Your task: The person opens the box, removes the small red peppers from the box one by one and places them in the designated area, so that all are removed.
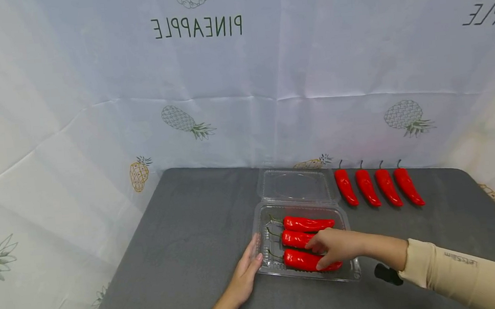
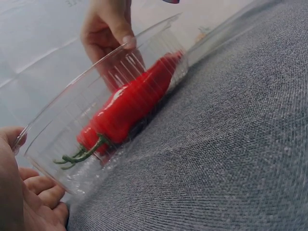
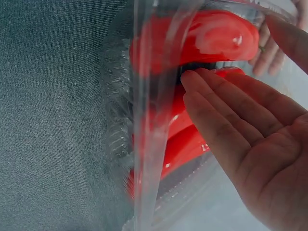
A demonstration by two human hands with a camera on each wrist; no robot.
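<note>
Three glossy red peppers [image 1: 308,223] with green stems lie side by side in a clear plastic container [image 1: 311,277], stems to the left. My right hand [image 1: 337,246] reaches into it from the right. Its straight fingers dip between the middle pepper [image 1: 296,239] and the front pepper [image 1: 303,260], while the thumb is spread toward the front pepper's tip end. At the container's left side, my left hand [image 1: 242,276] touches the rim with its thumb and relaxed fingers; the left wrist view shows these fingers [image 2: 45,192] outside the clear wall.
The container's hinged lid [image 1: 296,185] lies folded back behind it. Several more red peppers [image 1: 367,188] stand in a row at the back right of the grey table [image 1: 192,228]. A pineapple-print cloth [image 1: 266,64] hangs behind. A small black object [image 1: 388,274] shows under the right wrist.
</note>
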